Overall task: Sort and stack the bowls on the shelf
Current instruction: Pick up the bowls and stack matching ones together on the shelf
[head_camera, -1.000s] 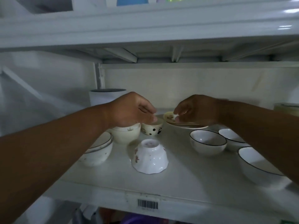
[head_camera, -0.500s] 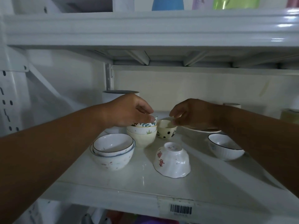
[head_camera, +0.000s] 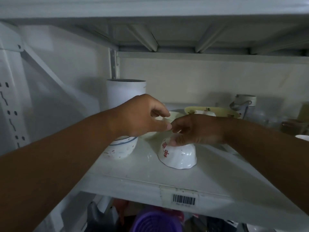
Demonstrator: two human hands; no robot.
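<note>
White metal shelving fills the view, dimly lit, with a pale shelf board (head_camera: 133, 166) running across the middle and a barcode label (head_camera: 184, 199) stuck on its front edge. Near the front of the board an upturned white bowl (head_camera: 178, 156) with red characters on its side sits base up. The right hand (head_camera: 199, 129) is on top of it, fingers curled over the base and the thumb (head_camera: 175, 141) pressed to its side, gripping it. Just left of it stands a speckled bowl with a blue rim line (head_camera: 120, 147), upright, with its top hidden under the left hand (head_camera: 142, 117). That hand hangs above the bowls with its fingers loosely bent toward the right hand, the fingertips nearly meeting; whether it holds anything cannot be told. Between and behind the two hands a cream bowl (head_camera: 173, 115) shows only as a sliver of rim. Farther back stand a tall white cylinder (head_camera: 126, 94) at the left, a shallow yellowish dish (head_camera: 212, 110) behind the right wrist, and a lidded jar with a handle (head_camera: 243, 104) toward the right. The far right is dark and blurred, its items unclear, and a white rim (head_camera: 303, 137) is cut off by the frame edge. Below the shelf a purple ribbed object (head_camera: 157, 221) is partly visible.
</note>
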